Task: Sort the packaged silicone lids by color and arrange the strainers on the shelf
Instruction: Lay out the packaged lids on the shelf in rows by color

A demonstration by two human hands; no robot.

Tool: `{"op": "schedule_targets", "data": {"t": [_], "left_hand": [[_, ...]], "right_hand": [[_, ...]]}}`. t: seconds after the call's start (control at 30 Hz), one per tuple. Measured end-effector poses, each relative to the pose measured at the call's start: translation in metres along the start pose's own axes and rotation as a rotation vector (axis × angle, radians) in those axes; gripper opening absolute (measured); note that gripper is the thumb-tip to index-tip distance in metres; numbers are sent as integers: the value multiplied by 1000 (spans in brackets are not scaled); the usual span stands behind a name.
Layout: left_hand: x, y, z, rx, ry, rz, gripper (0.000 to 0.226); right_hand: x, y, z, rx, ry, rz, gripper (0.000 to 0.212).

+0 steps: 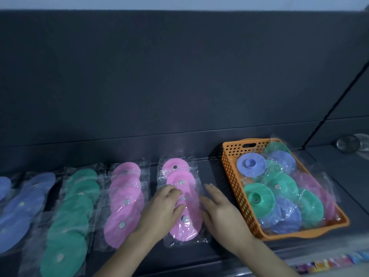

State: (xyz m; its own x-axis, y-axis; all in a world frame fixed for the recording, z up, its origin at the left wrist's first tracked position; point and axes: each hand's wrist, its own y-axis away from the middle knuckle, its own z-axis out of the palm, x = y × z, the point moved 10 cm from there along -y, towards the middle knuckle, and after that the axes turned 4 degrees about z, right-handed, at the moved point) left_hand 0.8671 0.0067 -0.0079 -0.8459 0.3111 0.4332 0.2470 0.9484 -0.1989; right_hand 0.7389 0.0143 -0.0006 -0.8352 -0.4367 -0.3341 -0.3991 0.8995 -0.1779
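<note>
Pink packaged lids (pixel 186 183) lay in a row running away from the person, beneath the left hand's (pixel 161 208) bent fingers, pinching or merely pressing unclear, and just left of the flat, straight-fingered right hand (pixel 217 208), the orange basket (pixel 235 186) beyond it.

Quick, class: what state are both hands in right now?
Left hand: open, fingertips on the pink lids.
Right hand: open, holding nothing.
</note>
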Motion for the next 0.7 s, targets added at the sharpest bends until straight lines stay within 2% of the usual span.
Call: {"op": "schedule_targets", "data": {"t": [0.1, 0.23, 0.37, 0.5, 0.57, 0.7], "left_hand": [[21, -16, 2, -27, 22, 90, 41], [58, -36, 3, -25, 51, 206, 41], [111, -55, 13, -48, 65, 336, 39], [163, -81, 36, -121, 57, 412, 41], [180, -96, 59, -218, 14, 384, 46], [191, -114, 109, -455, -147, 271, 61]], "right_hand": [[9, 0, -44, 176, 37, 46, 26], [47, 13, -79, 273, 2, 196, 17], [105, 32, -93, 231, 7, 388, 24], [160, 48, -119, 207, 98, 485, 26], [183, 50, -133, 247, 195, 478, 29], [225, 49, -123, 81, 368, 534, 41]]}}
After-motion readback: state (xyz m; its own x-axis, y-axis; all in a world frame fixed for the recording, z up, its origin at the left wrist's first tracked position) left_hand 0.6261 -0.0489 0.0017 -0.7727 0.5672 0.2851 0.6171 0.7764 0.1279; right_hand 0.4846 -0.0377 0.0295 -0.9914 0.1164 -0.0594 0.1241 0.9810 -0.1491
